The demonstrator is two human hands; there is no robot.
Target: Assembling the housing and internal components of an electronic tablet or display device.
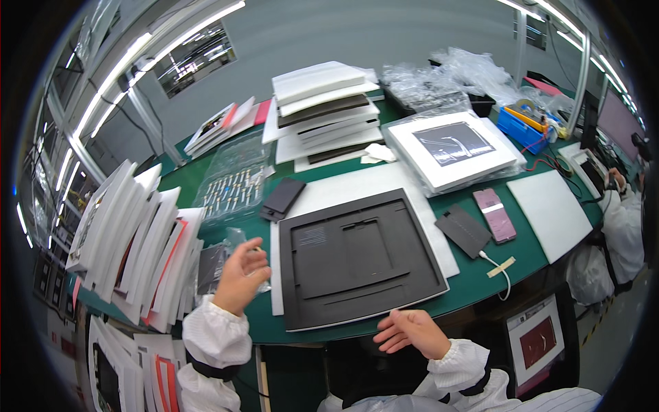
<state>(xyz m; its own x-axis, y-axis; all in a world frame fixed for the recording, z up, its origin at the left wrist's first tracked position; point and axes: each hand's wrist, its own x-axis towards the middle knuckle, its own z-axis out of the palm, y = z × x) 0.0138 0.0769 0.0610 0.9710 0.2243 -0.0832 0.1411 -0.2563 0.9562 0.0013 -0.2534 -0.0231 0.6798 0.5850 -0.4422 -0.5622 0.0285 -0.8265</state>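
Note:
A black panel with a raised rim and a recessed middle [316,275] lies on a white foam sheet [439,247] in front of me. Left of the panel hovers my left hand [240,278], its fingers loosely curled and apart, with nothing visible in them. My right hand [410,331] is held just off the panel's near edge, fingers stretched out and nothing in it. Behind my left hand lie a clear plastic bag with a dark flat piece [214,264] and, farther off, a dark flat box [283,198].
Foam boards [137,240] stand upright at left; more are stacked [322,89] at the back. A clear tray [233,178] holds small parts. To the right are a grey box with a white cable [463,230], a pink phone [494,214], a foam sheet [552,213] and a blue bin [518,130].

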